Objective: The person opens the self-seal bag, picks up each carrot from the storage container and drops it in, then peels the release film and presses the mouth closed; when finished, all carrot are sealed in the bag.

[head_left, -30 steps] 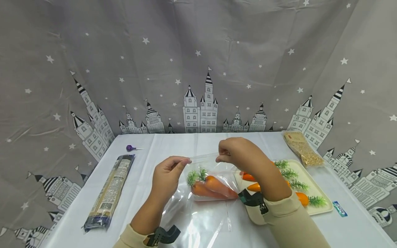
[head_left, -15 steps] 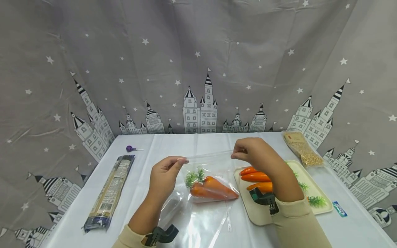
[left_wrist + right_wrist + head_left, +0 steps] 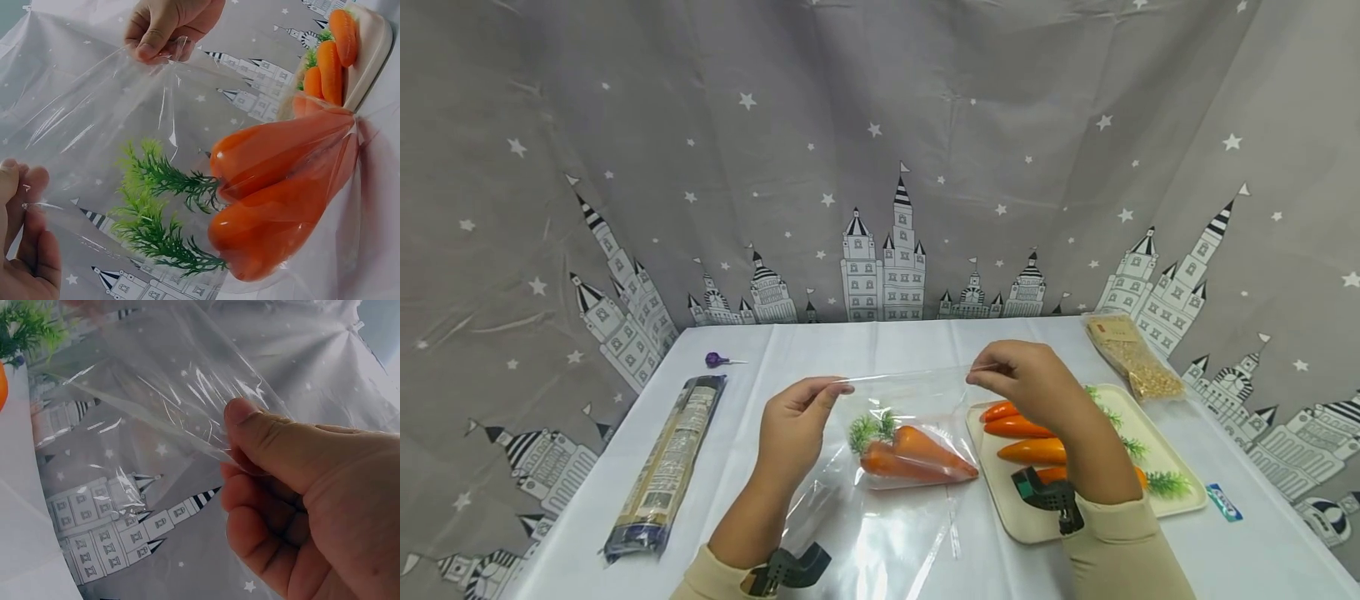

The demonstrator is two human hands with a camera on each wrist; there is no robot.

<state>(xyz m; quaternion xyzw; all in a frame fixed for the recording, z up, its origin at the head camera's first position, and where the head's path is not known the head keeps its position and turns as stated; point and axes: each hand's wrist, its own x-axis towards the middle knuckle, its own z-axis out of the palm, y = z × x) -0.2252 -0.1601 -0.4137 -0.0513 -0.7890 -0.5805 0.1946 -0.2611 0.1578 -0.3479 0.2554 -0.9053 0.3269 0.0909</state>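
Observation:
A clear plastic bag (image 3: 910,390) hangs stretched between both hands, and two orange carrots (image 3: 928,450) with green tops lie inside it. At the bag's upper left corner, my left hand (image 3: 793,421) pinches the film between thumb and fingers. My right hand (image 3: 1030,383) pinches the upper right corner; in the right wrist view the thumb (image 3: 256,428) presses the film against curled fingers. Seen from the left wrist, the leafy tops (image 3: 162,200) point toward the bag's upper edge and the tapered carrot ends sit at its bottom.
A cream tray (image 3: 1018,525) with several carrots (image 3: 1033,452) stands at the right, partly behind my right arm. Beyond it lie a bag of grain (image 3: 1135,358) and a small blue-green packet (image 3: 1223,502). At left are a long package (image 3: 666,467) and a purple lollipop (image 3: 717,359).
My right hand has moved right, away from the left hand, drawing the bag's upper edge out straight. More of the tray's carrots show now. The left hand has shifted slightly left.

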